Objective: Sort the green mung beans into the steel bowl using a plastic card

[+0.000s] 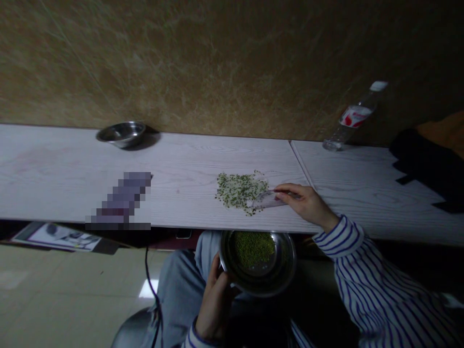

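Observation:
My left hand point(217, 295) grips the left rim of a steel bowl point(286, 270), its thumb near the edge. Small green beans point(253, 249), which look like mung beans, cover part of the bowl's bottom. The bowl is above my lap, just below the table's front edge. My right hand point(304, 203) pinches a clear, scoop-like plastic piece point(268, 199) whose exact kind I cannot make out. Its left end touches a patch of scattered green beans point(235, 190) spread thinly on the white table point(188, 193).
A second steel bowl point(125, 135) stands by the wall at the back left. A blurred-out flat item point(125, 195) lies left of the beans. At the back right, a clear bottle point(353, 118) with a white cap stands near dark cloth point(427, 159).

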A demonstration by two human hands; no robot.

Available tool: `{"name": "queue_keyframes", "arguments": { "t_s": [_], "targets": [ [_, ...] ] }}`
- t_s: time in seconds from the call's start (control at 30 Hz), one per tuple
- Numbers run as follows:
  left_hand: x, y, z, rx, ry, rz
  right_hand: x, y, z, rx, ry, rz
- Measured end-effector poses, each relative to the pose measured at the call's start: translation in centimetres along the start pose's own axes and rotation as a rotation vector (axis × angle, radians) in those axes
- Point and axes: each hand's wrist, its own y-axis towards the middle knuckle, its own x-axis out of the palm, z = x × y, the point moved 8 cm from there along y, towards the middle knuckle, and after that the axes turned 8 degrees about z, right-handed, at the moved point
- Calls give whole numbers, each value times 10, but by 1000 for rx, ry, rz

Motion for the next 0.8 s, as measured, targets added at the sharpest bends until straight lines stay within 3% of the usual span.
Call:
{"name": "queue_keyframes", "arguments": {
  "t_s": [0.27,0.57,0.8],
  "targets": [
    [-3,3,-5,11,11,5,-15,-7,8,37,-44,100],
    [-4,5,-6,19,15,17,-2,-10,-1,-11,-78,19],
    [-7,7,-9,30,37,8,-15,-20,-3,27,-72,46]
  ]
}}
